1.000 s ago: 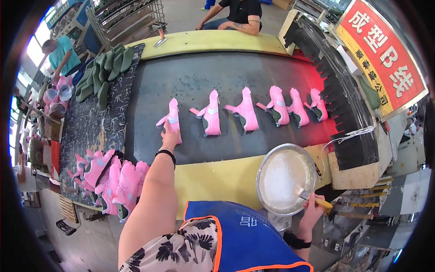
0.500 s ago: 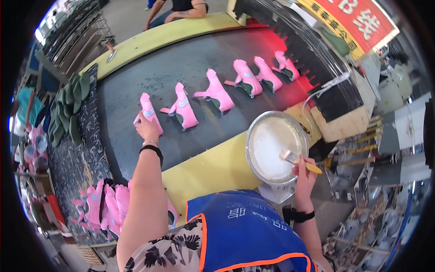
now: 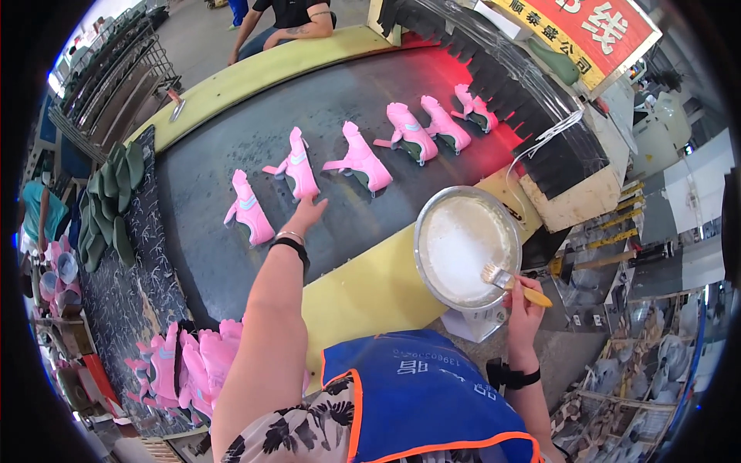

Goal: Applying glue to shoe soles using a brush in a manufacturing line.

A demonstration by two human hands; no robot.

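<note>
My left hand (image 3: 306, 217) reaches over the dark belt. Its fingertips touch the near end of a pink shoe upper (image 3: 296, 171); the thumb stands apart. To its left lies another pink upper (image 3: 252, 212), and several more continue in a slanting row to the right. Between the fingers and thumb of my right hand (image 3: 526, 312) is a flat paintbrush (image 3: 519, 287) with a yellow handle. Its pale bristles point into a metal bowl (image 3: 417, 245) of white liquid, at the bowl's right side. Whether they touch the liquid is hard to tell.
Strips of a black curtain (image 3: 532, 127) hang over a red-lit opening at the belt's far right. Green shoe forms (image 3: 116, 193) lie at left, with piled pink uppers (image 3: 202, 359) nearer me. Another brush (image 3: 177, 106) rests on the far yellow ledge, where a person (image 3: 293, 19) sits.
My left hand has left the leftmost upper and moved right to the second one, which now lies farther from me. My right hand still holds the brush at the bowl. The view has shifted slightly.
</note>
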